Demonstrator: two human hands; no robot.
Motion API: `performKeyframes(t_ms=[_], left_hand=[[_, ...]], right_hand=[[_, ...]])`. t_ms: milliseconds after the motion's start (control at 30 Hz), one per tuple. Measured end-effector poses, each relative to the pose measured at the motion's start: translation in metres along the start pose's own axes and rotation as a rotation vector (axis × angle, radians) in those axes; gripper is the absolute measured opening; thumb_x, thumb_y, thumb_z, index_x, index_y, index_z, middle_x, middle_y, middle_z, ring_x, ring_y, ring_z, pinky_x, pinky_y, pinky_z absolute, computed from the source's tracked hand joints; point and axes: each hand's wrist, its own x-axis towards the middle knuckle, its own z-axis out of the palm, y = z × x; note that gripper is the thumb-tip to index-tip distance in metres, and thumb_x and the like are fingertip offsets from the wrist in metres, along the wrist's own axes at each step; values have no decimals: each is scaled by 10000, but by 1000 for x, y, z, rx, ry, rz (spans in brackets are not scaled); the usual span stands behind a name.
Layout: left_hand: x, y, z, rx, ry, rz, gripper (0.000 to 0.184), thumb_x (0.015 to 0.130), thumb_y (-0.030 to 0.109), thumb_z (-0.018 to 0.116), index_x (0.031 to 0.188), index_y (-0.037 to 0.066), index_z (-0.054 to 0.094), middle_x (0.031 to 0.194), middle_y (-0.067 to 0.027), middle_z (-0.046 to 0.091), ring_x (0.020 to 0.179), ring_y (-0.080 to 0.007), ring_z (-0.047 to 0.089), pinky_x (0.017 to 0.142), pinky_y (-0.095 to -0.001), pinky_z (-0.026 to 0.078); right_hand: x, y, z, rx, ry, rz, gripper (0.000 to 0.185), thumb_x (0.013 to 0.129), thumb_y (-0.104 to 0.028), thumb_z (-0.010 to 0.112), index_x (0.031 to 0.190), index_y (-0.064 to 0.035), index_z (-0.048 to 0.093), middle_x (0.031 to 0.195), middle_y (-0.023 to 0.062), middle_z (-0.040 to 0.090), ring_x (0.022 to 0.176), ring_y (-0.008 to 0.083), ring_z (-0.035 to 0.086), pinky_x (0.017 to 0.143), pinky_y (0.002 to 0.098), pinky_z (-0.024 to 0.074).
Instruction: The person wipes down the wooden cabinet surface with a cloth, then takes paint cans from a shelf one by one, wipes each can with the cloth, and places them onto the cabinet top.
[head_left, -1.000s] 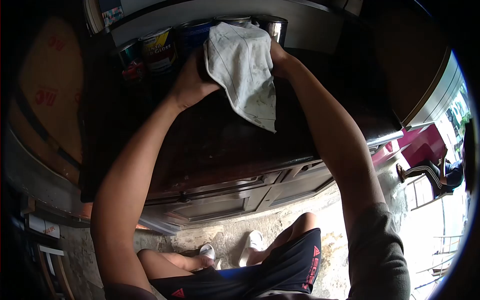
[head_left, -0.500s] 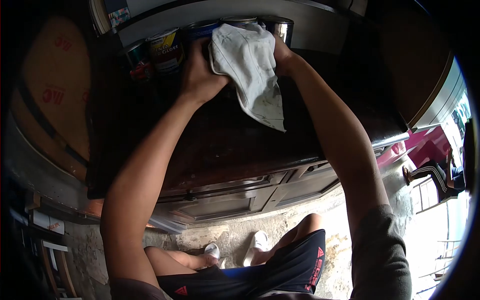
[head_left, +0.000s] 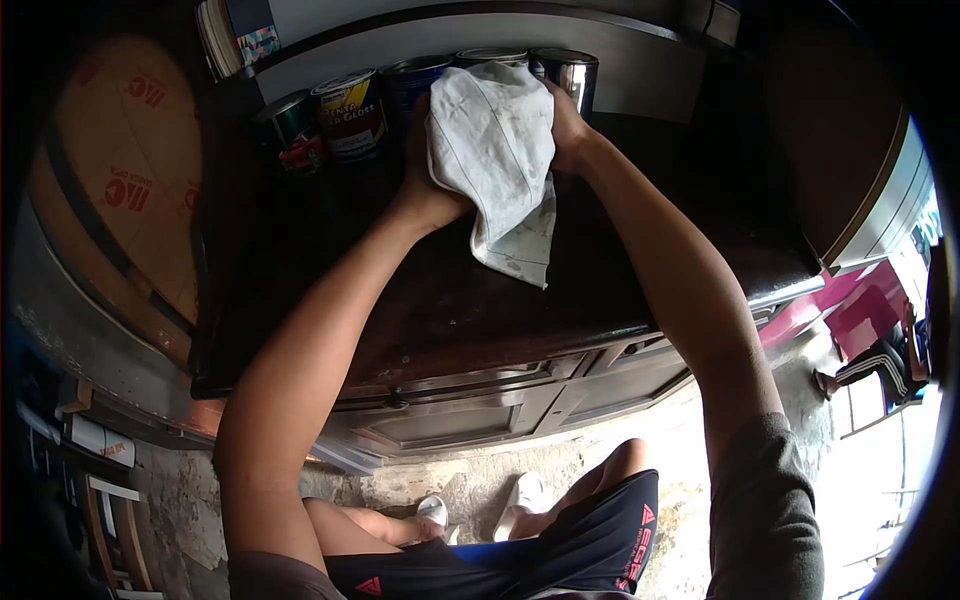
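Note:
A stained, pale grey rag (head_left: 492, 150) hangs between my two hands over the dark wooden top, its lower corner dangling toward me. At its left side my left hand (head_left: 432, 195) grips it, with the fingers mostly hidden behind the cloth. My right hand (head_left: 568, 132) is closed at the rag's upper right edge, its fingertips out of sight. Whether something sits under the cloth I cannot tell. Just behind the rag stand a blue can (head_left: 408, 85), a can with a metal lid (head_left: 490, 55) and a shiny dark can (head_left: 572, 75).
Farther left are a paint can with a yellow label (head_left: 350, 115) and a smaller green and red can (head_left: 292, 135). The dark cabinet (head_left: 480, 330) has doors below its top. A round brown board (head_left: 125, 180) leans at left. Another person (head_left: 890, 360) sits at far right.
The rag and both hands appear slightly lower in view, along with the whole scene as the camera shifts. The cloth's hanging corner has swung a little left and folded.

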Motion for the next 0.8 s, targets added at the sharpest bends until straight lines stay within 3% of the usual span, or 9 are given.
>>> performKeyframes(t_ms=[200,300,333,433,533,600,633,767,800], left_hand=[[13,-11,-13,277,-29,-104,993,732,282,807,1479,66,191,1455,-226,299,1328,-377,357,1058,-467,367],[8,-24,-25,517,92,30,959,762,347,780,1471,59,202,1444,-237,303,1301,-388,389,1067,-462,357],[6,-24,-35,515,87,32,959,762,347,780,1471,59,202,1444,-237,303,1301,-388,389,1067,-462,357],[3,-10,-66,333,-146,-267,914,796,294,758,1489,82,201,1446,-226,328,1289,-350,423,1069,-438,369],[0,21,-70,57,-288,-407,834,837,225,723,1493,83,228,1483,-202,320,1312,-319,421,1051,-423,403],[-2,26,-62,-129,-336,-492,788,856,187,707,1490,80,252,1501,-186,315,1325,-305,419,1039,-416,424],[-6,20,-55,-195,-296,-477,774,864,182,699,1491,82,256,1514,-178,300,1333,-308,412,1032,-416,431],[-15,-3,-38,-383,-198,-425,731,890,169,676,1492,89,270,1552,-156,256,1357,-315,392,1014,-417,454],[-14,-5,-37,-495,-171,-494,749,906,222,655,1508,117,222,1556,-153,250,1356,-316,392,1025,-420,447]], right_hand=[[-1,0,-8,-365,7,11,513,981,-416,371,1179,1,594,1125,151,651,952,240,643,841,369,519],[-2,-9,-8,-481,37,22,512,981,-412,363,1156,6,601,1121,148,652,936,233,641,833,368,515],[-3,-12,-10,-521,70,51,510,982,-408,360,1147,9,603,1123,147,651,932,228,639,830,366,511],[-4,-11,-19,-586,145,128,507,982,-399,354,1129,15,607,1126,146,651,924,218,636,823,363,504],[10,-3,-15,-203,118,-73,431,970,-387,369,961,-26,606,816,85,594,648,158,524,590,304,405],[11,-1,-7,-70,38,-140,471,967,-422,376,1024,-15,604,930,107,607,758,180,553,673,315,425],[4,-3,3,-63,-32,-137,552,968,-462,377,1143,11,603,1147,150,639,961,221,618,833,346,479],[2,0,21,39,-26,-20,606,949,-531,410,1220,-19,586,1249,179,595,1039,247,602,914,373,462],[1,-1,23,52,-45,-17,615,943,-550,421,1244,-38,579,1289,180,573,1085,250,587,937,375,453]])
